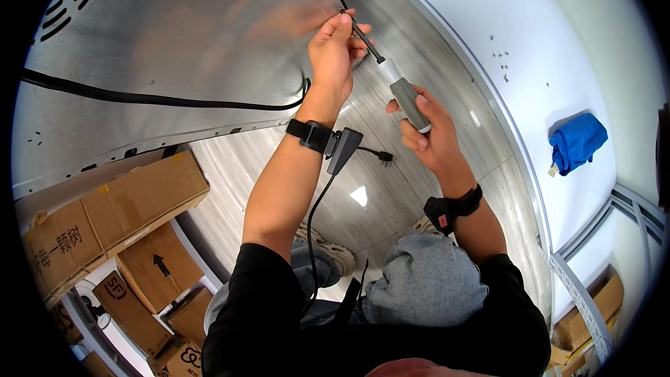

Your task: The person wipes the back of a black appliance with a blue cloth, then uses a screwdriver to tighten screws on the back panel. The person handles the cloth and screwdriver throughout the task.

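Observation:
My right hand (pixel 431 129) is wrapped round the grey handle of a screwdriver (pixel 408 101), its dark shaft slanting up and left. At the far end of that shaft my left hand (pixel 335 52) pinches with thumb and forefinger, right at the edge of a large sheet-metal panel (pixel 209 35). Whether a screw sits between those fingertips is too small to tell. The other left fingers curl beside the shaft. A thick black cable (pixel 167 100) runs across the panel toward my left wrist.
Several small screws (pixel 501 56) and a crumpled blue cloth (pixel 578 143) lie on the white tabletop (pixel 481 0) at right. Cardboard boxes (pixel 146 195) are stacked at lower left. From a device on my left wrist hangs a thin black cord (pixel 315 216). A brown carton (pixel 593 314) stands at lower right.

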`<action>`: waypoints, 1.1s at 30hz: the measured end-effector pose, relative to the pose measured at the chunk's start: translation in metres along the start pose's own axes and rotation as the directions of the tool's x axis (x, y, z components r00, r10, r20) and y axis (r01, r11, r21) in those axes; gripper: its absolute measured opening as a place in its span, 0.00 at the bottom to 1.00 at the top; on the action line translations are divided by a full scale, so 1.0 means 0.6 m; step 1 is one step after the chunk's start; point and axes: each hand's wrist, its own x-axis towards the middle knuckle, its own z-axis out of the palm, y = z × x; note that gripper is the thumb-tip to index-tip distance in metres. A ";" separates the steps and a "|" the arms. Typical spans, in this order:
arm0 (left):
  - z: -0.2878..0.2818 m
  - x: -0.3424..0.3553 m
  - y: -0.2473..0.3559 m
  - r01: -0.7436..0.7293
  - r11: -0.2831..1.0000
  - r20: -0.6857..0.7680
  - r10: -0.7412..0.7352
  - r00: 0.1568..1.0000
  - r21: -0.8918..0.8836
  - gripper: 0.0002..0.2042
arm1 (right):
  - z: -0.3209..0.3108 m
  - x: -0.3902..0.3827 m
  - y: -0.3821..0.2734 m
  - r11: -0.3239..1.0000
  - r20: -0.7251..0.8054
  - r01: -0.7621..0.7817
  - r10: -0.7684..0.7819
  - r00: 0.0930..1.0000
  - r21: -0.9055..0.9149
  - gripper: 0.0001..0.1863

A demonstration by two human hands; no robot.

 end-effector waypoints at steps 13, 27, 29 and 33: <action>0.006 -0.006 0.007 0.009 0.991 -0.056 -0.002 0.998 0.136 0.09 | 0.004 0.018 0.007 0.493 0.001 0.306 -0.526 0.851 -0.815 0.20; 0.023 -0.014 0.015 0.001 0.983 -0.080 0.014 0.997 0.185 0.09 | -0.010 0.028 0.019 0.525 0.023 0.231 -0.373 0.928 -0.819 0.25; 0.023 -0.010 0.016 0.022 0.990 -0.099 -0.007 0.995 0.142 0.09 | 0.006 0.019 0.009 0.705 -0.058 0.153 -0.266 0.962 -0.693 0.25; 0.022 -0.013 0.018 0.034 0.988 -0.118 -0.016 0.993 0.152 0.09 | 0.002 0.014 -0.025 0.977 0.031 -0.162 0.168 0.985 -0.137 0.25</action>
